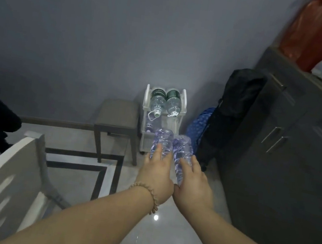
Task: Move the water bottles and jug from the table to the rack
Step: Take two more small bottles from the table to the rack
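Ahead, rack (184, 104): white, by the wall, green-labelled bottles (158, 100) lying on top.
Left hand (156, 173): wrapped round first clear bottle (162, 141).
Right hand (194, 185): wrapped round second clear bottle (183, 150), both short of rack.
Risk: rolling off if laid loosely.

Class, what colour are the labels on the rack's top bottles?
Dark green labels, head view.
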The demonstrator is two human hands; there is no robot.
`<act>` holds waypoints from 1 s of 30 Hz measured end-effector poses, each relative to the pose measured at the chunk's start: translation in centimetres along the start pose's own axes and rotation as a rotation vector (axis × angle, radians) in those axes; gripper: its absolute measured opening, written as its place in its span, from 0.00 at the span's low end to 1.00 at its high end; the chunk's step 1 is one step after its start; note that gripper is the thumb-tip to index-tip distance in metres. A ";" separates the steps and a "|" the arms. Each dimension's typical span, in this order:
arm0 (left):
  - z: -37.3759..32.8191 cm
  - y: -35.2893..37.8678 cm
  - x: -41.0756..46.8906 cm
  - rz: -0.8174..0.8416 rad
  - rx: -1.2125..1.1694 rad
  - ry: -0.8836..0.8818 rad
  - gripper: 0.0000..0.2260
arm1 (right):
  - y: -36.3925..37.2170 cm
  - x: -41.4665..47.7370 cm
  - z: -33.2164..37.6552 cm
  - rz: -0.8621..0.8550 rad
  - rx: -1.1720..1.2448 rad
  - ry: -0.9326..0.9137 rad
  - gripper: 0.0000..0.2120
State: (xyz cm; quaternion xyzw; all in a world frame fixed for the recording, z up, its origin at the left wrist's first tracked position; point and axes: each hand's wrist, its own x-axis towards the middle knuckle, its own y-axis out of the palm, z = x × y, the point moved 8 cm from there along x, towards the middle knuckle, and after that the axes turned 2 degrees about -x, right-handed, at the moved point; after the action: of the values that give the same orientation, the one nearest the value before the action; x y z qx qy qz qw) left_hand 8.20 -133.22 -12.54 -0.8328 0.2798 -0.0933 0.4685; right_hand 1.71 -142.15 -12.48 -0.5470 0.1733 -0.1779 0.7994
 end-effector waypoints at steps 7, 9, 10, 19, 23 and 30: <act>2.8 4.0 13.8 0.137 0.013 -0.066 0.34 | 4.5 13.6 -3.2 0.104 0.009 0.061 0.35; 3.7 5.2 17.2 0.160 0.003 -0.093 0.35 | 6.0 16.8 -4.0 0.145 0.011 0.070 0.35; 4.1 5.9 18.7 0.167 0.002 -0.111 0.35 | 6.9 18.4 -4.5 0.165 0.012 0.075 0.35; 7.9 13.0 31.9 0.176 -0.017 -0.230 0.33 | 14.4 32.3 -9.8 0.290 0.066 0.000 0.35; 10.7 17.7 38.2 0.163 -0.090 -0.274 0.30 | 19.8 38.9 -12.6 0.319 0.145 0.041 0.33; 17.7 24.0 50.0 0.050 -0.260 -0.170 0.28 | 28.6 50.7 -14.6 0.183 0.296 0.065 0.29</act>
State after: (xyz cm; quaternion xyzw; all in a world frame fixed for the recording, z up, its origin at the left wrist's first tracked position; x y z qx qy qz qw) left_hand 47.75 -157.71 -47.47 -0.8842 0.2694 0.0262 0.3808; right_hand 41.98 -168.33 -48.45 -0.3992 0.2202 -0.1456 0.8781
